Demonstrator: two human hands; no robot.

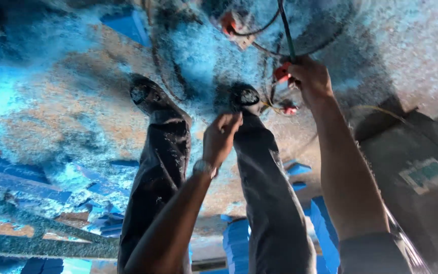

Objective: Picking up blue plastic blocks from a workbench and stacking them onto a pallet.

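Cable point(286, 30), dark and thin, runs up from the right hand point(307, 76), fingers clenched on it beside a red connector point(281, 72). Left hand point(220, 137) sits below the connector, fingers loosely curled, holding nothing visible. Best to keep the cable taut and clear of both shoes point(145, 94).

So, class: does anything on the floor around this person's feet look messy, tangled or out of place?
Yes. Dark cables lie in loose tangled loops on the dusty floor by the shoes, near the right hand, which grips a thin rod. Blue offcuts lie scattered about.
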